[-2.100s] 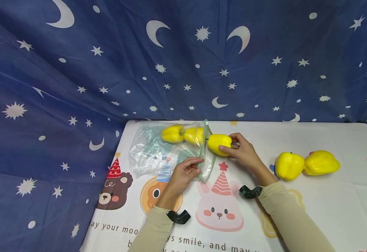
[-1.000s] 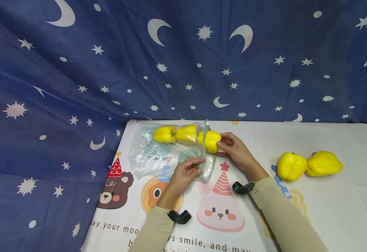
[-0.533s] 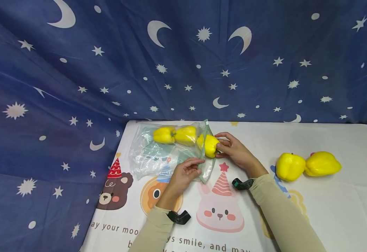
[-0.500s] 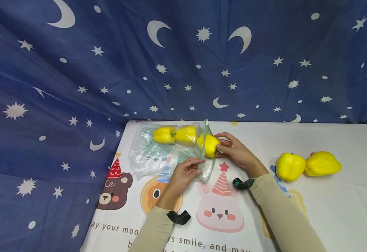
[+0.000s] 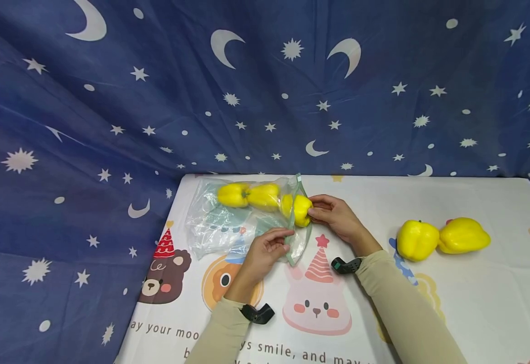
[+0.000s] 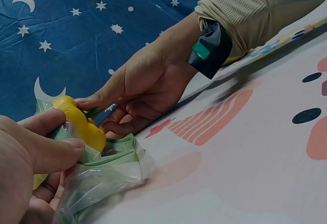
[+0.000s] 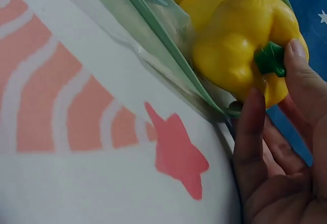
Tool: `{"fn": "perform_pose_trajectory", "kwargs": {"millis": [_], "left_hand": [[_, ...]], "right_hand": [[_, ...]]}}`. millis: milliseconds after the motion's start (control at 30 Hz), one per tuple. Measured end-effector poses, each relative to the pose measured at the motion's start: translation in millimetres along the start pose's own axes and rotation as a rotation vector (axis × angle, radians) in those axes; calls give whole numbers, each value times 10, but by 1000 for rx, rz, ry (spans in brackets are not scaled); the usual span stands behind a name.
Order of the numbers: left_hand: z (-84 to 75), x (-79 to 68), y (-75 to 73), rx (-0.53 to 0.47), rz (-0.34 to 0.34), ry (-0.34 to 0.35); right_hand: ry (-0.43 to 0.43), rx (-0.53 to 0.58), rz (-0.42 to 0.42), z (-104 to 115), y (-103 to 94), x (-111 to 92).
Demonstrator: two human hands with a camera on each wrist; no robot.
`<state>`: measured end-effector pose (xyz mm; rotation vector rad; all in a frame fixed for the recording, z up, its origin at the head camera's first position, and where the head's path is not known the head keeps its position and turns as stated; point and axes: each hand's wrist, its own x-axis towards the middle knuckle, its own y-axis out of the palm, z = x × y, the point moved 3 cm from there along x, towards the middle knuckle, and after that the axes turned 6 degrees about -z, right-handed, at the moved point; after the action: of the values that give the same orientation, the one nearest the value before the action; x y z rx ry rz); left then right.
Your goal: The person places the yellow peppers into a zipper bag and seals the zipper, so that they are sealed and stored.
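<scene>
A clear zip bag [image 5: 215, 230] with a green-edged mouth lies on the table, two yellow bell peppers [image 5: 233, 195] lined up inside it. Another yellow bell pepper [image 5: 302, 211] sits partly through the mouth, its green stem [image 7: 269, 59] facing outward. My right hand [image 5: 338, 217] holds that pepper by its stem end, the thumb beside the stem and fingers low against it. At the near side of the mouth, my left hand [image 5: 267, 253] pinches the bag's edge between thumb and fingers. In the left wrist view, the left fingers [image 6: 59, 150] hide part of the bag.
Two more yellow bell peppers [image 5: 417, 240] rest touching each other at the right of the table. A printed white cloth [image 5: 474, 303] covers the table. Behind and to the left hangs a blue curtain [image 5: 265, 76] with moons and stars.
My right hand has moved left, pushing the pepper from outside the mouth to partly within the bag. The two peppers inside have shifted left. My left hand has stayed in place.
</scene>
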<state>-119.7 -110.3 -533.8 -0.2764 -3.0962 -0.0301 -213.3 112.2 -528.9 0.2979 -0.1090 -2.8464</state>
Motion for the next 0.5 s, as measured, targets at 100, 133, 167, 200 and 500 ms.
{"fn": "perform_pose_trajectory", "kwargs": {"millis": [100, 133, 167, 200, 500], "left_hand": [[-2, 0, 3, -5, 1, 2], [-5, 0, 2, -6, 2, 4], [-6, 0, 1, -5, 2, 6], [-7, 0, 0, -6, 3, 7], [1, -1, -1, -3, 9, 23]], "right_hand": [[-8, -32, -57, 4, 27, 0], [-12, -44, -75, 9, 39, 1], [-16, -59, -90, 11, 49, 3], [-20, -72, -104, 13, 57, 3], [-31, -16, -64, -12, -7, -55]]}}
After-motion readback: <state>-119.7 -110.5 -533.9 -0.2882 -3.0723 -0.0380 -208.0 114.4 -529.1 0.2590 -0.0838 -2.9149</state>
